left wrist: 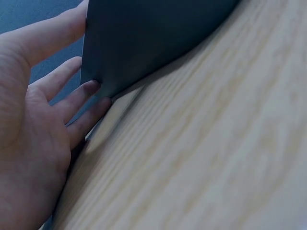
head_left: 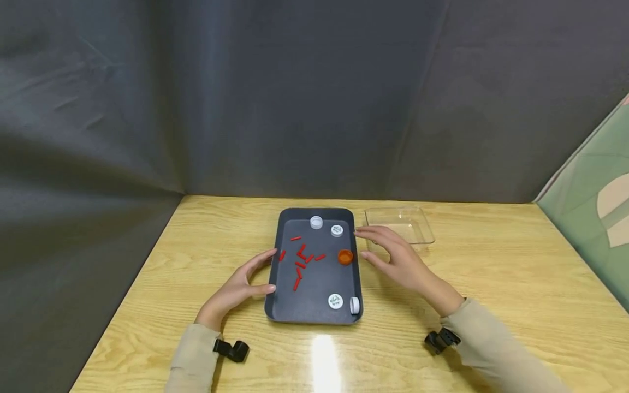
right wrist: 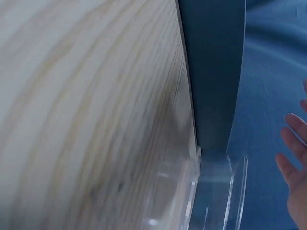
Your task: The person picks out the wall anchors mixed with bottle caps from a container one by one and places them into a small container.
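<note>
A dark grey tray (head_left: 312, 308) lies on the wooden table. On its left half are several small red sticks (head_left: 301, 265), loosely scattered. An orange cap (head_left: 345, 257) sits near the right side. Around it are white caps with printed tops (head_left: 336, 301), a cap on its edge (head_left: 355, 305) and a pale cap (head_left: 316, 222). My left hand (head_left: 238, 286) touches the tray's left side with thumb and fingers spread; the left wrist view shows fingertips at the tray wall (left wrist: 144, 38). My right hand (head_left: 398, 256), fingers extended, hovers beside the right side, apart from the wall in the right wrist view.
A clear plastic box (head_left: 400, 232) stands behind the right hand, close to the tray's far right corner. Grey curtains (head_left: 314, 98) hang at the back and left of the table (head_left: 516, 284). Green patterned cloth (head_left: 597, 169) shows at the right.
</note>
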`<move>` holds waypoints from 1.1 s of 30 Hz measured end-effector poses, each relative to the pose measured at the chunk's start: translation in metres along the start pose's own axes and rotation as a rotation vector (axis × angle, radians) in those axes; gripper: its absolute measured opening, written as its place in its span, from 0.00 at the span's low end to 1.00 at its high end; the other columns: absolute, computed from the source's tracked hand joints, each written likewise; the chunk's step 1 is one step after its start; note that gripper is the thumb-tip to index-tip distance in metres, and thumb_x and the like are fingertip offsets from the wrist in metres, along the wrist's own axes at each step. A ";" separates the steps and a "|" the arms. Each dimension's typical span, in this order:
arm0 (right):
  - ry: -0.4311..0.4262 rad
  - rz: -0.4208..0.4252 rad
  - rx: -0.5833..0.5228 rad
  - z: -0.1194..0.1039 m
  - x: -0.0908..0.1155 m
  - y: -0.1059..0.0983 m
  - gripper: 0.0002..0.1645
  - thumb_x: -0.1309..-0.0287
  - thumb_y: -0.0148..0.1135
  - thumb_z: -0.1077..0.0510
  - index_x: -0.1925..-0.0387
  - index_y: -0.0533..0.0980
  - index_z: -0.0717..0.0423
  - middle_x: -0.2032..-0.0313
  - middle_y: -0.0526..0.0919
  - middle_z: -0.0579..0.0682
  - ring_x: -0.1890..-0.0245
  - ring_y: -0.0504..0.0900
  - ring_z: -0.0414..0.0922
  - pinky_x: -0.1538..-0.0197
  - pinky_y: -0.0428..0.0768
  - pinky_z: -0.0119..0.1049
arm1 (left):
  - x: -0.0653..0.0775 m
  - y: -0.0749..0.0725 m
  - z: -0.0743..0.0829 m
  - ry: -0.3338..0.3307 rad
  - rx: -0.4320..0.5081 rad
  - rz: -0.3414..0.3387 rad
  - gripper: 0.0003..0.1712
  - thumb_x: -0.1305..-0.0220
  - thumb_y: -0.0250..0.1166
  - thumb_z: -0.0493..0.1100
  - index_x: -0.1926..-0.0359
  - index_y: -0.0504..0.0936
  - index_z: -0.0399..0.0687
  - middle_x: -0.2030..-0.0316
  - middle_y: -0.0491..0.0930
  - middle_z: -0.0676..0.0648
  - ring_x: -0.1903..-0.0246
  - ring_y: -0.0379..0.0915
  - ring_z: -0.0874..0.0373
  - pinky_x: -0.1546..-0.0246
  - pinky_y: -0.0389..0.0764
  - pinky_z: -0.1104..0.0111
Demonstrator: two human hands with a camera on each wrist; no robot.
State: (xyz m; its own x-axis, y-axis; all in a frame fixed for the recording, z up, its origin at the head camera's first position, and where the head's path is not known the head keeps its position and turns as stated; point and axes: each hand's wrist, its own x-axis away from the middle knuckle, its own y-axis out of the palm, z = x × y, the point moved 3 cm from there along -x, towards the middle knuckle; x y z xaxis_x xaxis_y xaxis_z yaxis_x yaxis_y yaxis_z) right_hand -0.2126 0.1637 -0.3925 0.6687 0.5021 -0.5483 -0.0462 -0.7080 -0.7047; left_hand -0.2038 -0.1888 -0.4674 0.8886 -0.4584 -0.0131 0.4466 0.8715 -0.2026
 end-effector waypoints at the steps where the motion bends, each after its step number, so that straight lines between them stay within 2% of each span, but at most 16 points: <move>1: 0.000 0.000 -0.010 0.000 -0.001 0.002 0.27 0.41 0.69 0.64 0.39 0.77 0.56 0.40 0.78 0.53 0.38 0.73 0.52 0.33 0.66 0.45 | -0.001 0.001 0.000 -0.001 0.000 -0.002 0.46 0.40 0.72 0.37 0.24 0.60 0.53 0.25 0.54 0.47 0.26 0.47 0.44 0.30 0.47 0.42; 6: 0.029 -0.011 -0.056 -0.002 -0.008 0.012 0.26 0.41 0.69 0.63 0.40 0.77 0.53 0.41 0.78 0.51 0.39 0.74 0.51 0.36 0.69 0.49 | -0.004 0.004 -0.001 -0.004 0.003 -0.020 0.46 0.40 0.71 0.36 0.24 0.60 0.54 0.25 0.54 0.47 0.26 0.47 0.44 0.30 0.47 0.43; 11: 0.082 -0.079 -0.086 0.000 -0.017 0.025 0.24 0.38 0.68 0.59 0.40 0.77 0.53 0.41 0.78 0.49 0.39 0.73 0.49 0.36 0.70 0.49 | -0.005 0.004 -0.002 0.004 -0.004 -0.011 0.46 0.40 0.71 0.35 0.25 0.61 0.54 0.25 0.55 0.47 0.27 0.49 0.44 0.30 0.47 0.43; 19: 0.078 -0.163 -0.118 0.008 -0.029 0.044 0.19 0.37 0.67 0.57 0.45 0.81 0.51 0.45 0.80 0.45 0.41 0.75 0.46 0.39 0.72 0.47 | -0.004 0.005 -0.004 0.026 -0.004 -0.008 0.46 0.40 0.71 0.36 0.24 0.61 0.52 0.26 0.56 0.47 0.28 0.51 0.44 0.30 0.47 0.41; 24: 0.072 -0.203 -0.092 0.013 -0.035 0.056 0.16 0.37 0.68 0.56 0.48 0.82 0.54 0.48 0.81 0.44 0.44 0.76 0.45 0.39 0.73 0.46 | -0.004 0.006 -0.005 0.039 0.001 -0.014 0.46 0.40 0.71 0.35 0.24 0.60 0.49 0.26 0.57 0.45 0.28 0.52 0.43 0.30 0.47 0.41; 30: 0.040 -0.240 -0.032 0.017 -0.041 0.064 0.11 0.40 0.70 0.56 0.55 0.84 0.54 0.53 0.83 0.46 0.46 0.78 0.46 0.31 0.65 0.45 | -0.003 0.005 -0.004 0.037 0.000 -0.010 0.46 0.40 0.71 0.36 0.25 0.61 0.50 0.26 0.57 0.45 0.28 0.52 0.43 0.30 0.47 0.42; 33: 0.056 -0.268 -0.006 0.021 -0.044 0.067 0.11 0.39 0.70 0.55 0.56 0.85 0.53 0.55 0.83 0.45 0.48 0.79 0.46 0.35 0.70 0.44 | -0.004 0.005 -0.003 0.038 0.001 -0.010 0.46 0.40 0.72 0.37 0.25 0.60 0.50 0.26 0.57 0.45 0.28 0.52 0.43 0.30 0.48 0.43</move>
State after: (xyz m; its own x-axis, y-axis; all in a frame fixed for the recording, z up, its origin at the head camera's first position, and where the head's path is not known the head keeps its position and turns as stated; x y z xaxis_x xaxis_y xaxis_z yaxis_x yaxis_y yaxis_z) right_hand -0.2607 0.1040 -0.4249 0.6964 0.6441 -0.3164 0.1426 -0.5563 -0.8187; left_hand -0.2050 -0.1833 -0.4711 0.8794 -0.4736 -0.0480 0.4559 0.8669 -0.2015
